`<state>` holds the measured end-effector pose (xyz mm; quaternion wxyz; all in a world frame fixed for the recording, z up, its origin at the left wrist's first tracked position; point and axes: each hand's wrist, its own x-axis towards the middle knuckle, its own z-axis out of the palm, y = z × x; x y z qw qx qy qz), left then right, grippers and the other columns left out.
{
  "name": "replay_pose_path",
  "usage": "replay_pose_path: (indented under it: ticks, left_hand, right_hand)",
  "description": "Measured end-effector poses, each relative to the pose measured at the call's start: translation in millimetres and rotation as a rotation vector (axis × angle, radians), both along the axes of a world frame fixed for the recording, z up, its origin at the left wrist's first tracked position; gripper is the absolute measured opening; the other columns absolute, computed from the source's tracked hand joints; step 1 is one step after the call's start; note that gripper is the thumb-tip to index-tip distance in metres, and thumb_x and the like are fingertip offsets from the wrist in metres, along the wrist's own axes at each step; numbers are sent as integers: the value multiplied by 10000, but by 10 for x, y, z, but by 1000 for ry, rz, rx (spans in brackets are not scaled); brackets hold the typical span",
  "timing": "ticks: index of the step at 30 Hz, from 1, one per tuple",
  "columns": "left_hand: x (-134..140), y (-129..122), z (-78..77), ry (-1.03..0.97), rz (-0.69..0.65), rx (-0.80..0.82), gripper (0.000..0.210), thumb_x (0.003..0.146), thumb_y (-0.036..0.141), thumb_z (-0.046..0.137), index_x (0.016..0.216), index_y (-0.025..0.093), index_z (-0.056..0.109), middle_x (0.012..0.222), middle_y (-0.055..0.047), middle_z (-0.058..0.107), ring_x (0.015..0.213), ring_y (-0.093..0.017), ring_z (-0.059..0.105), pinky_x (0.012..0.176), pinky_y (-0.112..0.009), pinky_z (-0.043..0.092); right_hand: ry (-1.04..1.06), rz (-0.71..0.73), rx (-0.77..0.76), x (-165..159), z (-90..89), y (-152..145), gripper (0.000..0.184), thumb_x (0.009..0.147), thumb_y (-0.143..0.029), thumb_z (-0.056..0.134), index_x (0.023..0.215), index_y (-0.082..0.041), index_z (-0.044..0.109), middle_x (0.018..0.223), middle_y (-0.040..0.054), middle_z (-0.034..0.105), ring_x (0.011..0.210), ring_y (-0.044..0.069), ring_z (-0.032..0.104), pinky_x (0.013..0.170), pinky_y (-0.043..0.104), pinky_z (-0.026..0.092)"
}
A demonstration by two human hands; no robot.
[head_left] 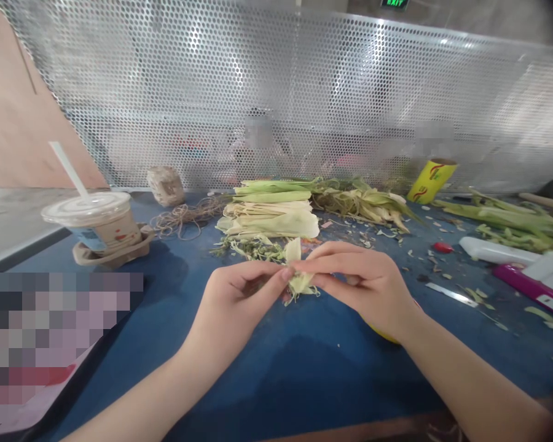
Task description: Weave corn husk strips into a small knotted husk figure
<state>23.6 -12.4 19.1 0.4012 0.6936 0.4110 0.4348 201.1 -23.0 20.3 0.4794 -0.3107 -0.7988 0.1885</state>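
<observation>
Over the middle of the blue table, my left hand point(249, 294) and my right hand point(364, 276) meet at the fingertips. Both are closed in a pinch on a small piece of pale green corn husk point(300, 282), with a flap standing up and curly, thread-like strips hanging below. My fingers cover part of it. Just beyond lie shredded curly green bits point(258, 248). Behind those, a neat stack of flattened corn husks point(271, 215) runs from pale cream in front to greener at the back. Under my right wrist, the edge of something yellow point(384, 331) shows; the rest is hidden.
Left on the blue table point(239, 380) are a lidded cup point(104, 224) with a straw, tangled twine point(188, 218) and a twine roll point(166, 186). Rightward lie loose husks point(364, 205), a yellow tube point(432, 181), a blade point(451, 294), a white-and-purple tool point(525, 276) and scraps. Perforated metal point(276, 80) stands behind.
</observation>
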Motion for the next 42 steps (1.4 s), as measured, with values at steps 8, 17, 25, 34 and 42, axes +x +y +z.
replay_pose_path:
  ticks: [8, 17, 25, 34, 42]
  left_hand:
    - [14, 62, -71, -154, -27, -186, 92, 713, 220, 618, 719, 200, 708, 525, 44, 592, 461, -53, 463, 439, -137, 370]
    - [47, 30, -47, -170, -61, -264, 147, 741, 286, 605, 773, 176, 697, 624, 9, 615, 466, -76, 490, 459, -193, 412]
    - [54, 35, -83, -213, -101, -352, 164, 751, 286, 593, 779, 167, 703, 618, -5, 637, 492, -94, 511, 454, -203, 430]
    - [75, 37, -71, -220, -41, -336, 137, 724, 260, 611, 715, 163, 707, 612, 3, 637, 449, -83, 507, 454, -201, 443]
    - [70, 24, -63, -32, 24, -187, 144, 728, 271, 608, 660, 174, 689, 539, 34, 587, 444, -67, 488, 440, -163, 402]
  right_hand:
    - [-204, -20, 101, 20, -1, 2, 269, 796, -145, 552, 1023, -252, 646, 902, 39, 616, 793, 132, 587, 708, 249, 481]
    - [-34, -210, 140, -72, -46, -5, 114, 772, -119, 579, 813, -210, 633, 768, 20, 650, 704, 130, 594, 621, 230, 478]
    - [-157, -230, 310, -45, -115, -4, 127, 787, -125, 556, 853, -221, 609, 805, 31, 642, 732, 133, 604, 665, 237, 489]
    - [-236, -131, 272, -15, -84, 16, 89, 795, -132, 553, 784, -212, 589, 819, 30, 618, 767, 132, 592, 716, 249, 476]
    - [-169, -173, -111, -32, -40, -2, 147, 714, -54, 552, 667, -187, 507, 691, -4, 562, 641, 113, 522, 608, 232, 432]
